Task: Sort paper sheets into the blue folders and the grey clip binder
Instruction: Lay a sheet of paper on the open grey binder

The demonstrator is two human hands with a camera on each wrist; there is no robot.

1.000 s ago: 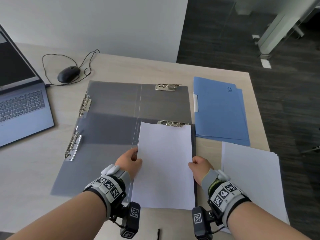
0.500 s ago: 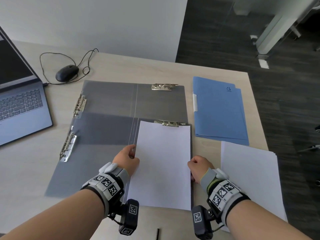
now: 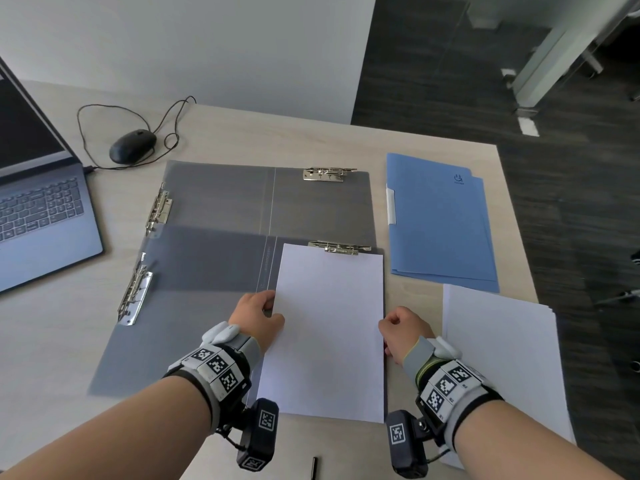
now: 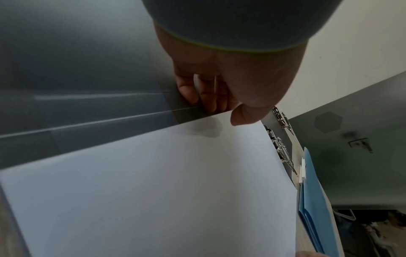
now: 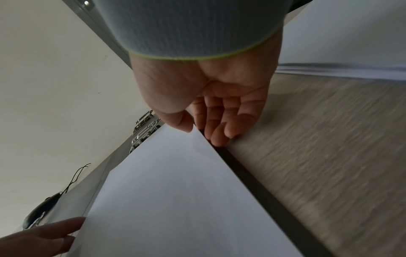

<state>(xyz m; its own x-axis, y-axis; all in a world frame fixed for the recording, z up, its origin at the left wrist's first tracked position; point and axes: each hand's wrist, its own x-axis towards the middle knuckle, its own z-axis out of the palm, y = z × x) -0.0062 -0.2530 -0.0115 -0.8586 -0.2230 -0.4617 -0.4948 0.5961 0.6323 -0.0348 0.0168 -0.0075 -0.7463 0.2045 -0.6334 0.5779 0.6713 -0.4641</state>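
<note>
Two hands hold one white paper sheet (image 3: 329, 327) by its long edges, in the lower middle of the head view. The left hand (image 3: 257, 315) pinches the sheet's left edge, thumb on top and fingers (image 4: 205, 97) curled beneath; the right hand (image 3: 403, 329) pinches the right edge the same way. Each grip is closed on the sheet. It lies over the right half of the nearer grey clip binder (image 3: 194, 306), its top edge just at the metal clip (image 3: 337, 247).

The step in hand looks like seating this sheet in the binder. Next it probably has to slide up under the clip, which may first need lifting, while staying square.

A second grey binder (image 3: 242, 199) lies open above, the blue folders (image 3: 440, 220) sit at upper right, and a stack of loose sheets (image 3: 502, 358) waits at lower right on the table (image 3: 52, 341).
</note>
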